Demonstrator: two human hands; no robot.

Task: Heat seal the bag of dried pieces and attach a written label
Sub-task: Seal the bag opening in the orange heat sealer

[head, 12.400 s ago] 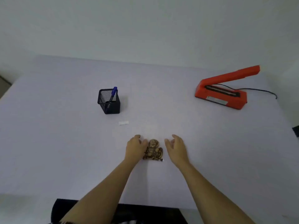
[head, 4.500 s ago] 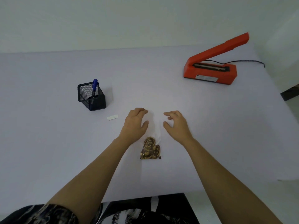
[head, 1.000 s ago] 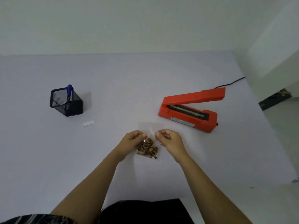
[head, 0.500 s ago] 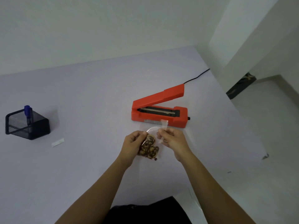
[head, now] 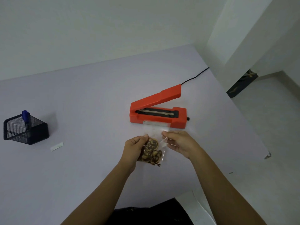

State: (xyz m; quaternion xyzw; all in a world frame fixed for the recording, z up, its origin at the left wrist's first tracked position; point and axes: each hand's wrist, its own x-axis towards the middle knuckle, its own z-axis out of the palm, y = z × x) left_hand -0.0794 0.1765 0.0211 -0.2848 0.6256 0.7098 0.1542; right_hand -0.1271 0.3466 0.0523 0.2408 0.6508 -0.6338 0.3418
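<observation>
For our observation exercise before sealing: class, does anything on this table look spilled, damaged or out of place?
Nothing stands out. The left hand and right hand hold the bag, its pieces inside; the sealer sits with its arm raised; the label lies near the pen holder.

Clear bag (head: 151, 151), brown pieces inside, held near open orange sealer (head: 158, 111); label (head: 56, 146) flat.

Pen (head: 25, 117) btm hidden in holder (head: 34, 136), sealer sticker (head: 150, 122) txt unreadable
</observation>
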